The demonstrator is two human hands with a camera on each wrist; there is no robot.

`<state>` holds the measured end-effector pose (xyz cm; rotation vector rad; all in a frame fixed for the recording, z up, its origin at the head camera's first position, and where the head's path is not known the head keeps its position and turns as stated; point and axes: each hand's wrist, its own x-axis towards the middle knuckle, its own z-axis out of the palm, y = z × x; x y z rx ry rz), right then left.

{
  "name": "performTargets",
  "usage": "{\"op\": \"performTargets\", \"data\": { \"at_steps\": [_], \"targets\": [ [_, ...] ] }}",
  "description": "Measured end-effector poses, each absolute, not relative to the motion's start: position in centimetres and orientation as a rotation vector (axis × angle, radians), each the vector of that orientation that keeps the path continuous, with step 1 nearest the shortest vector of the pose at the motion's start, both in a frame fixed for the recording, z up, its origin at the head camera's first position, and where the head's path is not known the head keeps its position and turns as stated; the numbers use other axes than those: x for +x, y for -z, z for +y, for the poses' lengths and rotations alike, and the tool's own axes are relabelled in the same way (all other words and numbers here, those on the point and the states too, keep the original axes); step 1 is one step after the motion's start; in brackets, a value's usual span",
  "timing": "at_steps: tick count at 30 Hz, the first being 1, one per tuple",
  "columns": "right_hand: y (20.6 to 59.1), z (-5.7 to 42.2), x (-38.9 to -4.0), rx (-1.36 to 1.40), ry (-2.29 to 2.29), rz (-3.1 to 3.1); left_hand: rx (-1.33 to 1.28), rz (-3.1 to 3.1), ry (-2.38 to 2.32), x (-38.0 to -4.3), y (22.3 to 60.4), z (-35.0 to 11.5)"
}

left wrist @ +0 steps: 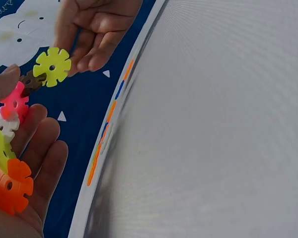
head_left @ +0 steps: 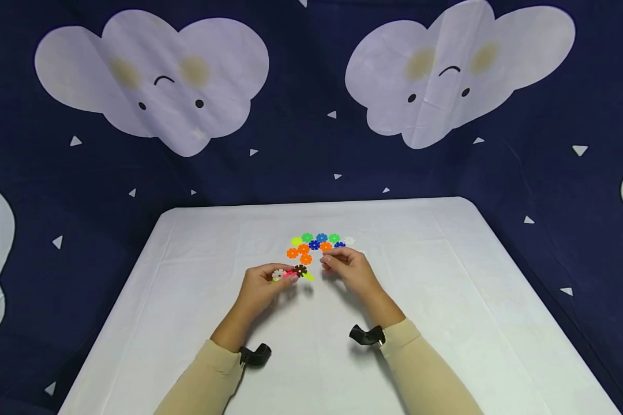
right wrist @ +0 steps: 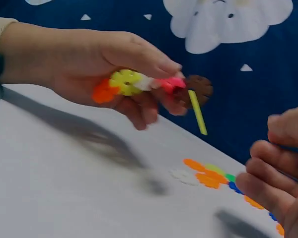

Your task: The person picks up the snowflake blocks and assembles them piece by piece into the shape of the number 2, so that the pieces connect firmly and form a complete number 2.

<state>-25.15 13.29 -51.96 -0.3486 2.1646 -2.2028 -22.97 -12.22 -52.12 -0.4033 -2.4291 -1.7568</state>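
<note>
My left hand (head_left: 256, 287) holds up a chain of interlocked snowflake discs, pinching it between thumb and fingers near the pink disc (left wrist: 15, 103). Across the palm, in the left wrist view, run an orange disc (left wrist: 11, 189), a yellow-green one and a white one (left wrist: 9, 128). Beyond the thumb, a brown disc (right wrist: 199, 90) and an upright yellow-green disc (left wrist: 52, 67) stick out at the chain's end. My right hand (head_left: 354, 274) hovers to the right of that end, fingers loosely bent, with nothing between them.
Several loose snowflake discs lie in a cluster beyond the hands, among them an orange disc (head_left: 292, 253), a green disc (head_left: 307, 237) and a white disc (head_left: 349, 241). They rest on a white table (head_left: 218, 230). Behind its far edge hangs a dark blue cloth (head_left: 301, 173) with clouds.
</note>
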Motion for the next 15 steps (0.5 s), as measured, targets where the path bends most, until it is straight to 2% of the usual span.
{"op": "performTargets", "data": {
  "at_steps": [5, 15],
  "targets": [
    [52.2, 13.9, -25.8, -0.262, 2.003, 2.48, -0.356, -2.421, 1.784, -23.0, 52.1, -12.4],
    [53.4, 10.8, -26.5, -0.682, 1.277, 2.912, -0.365, -2.369, 1.782, -23.3, 52.4, -12.5]
  ]
}}
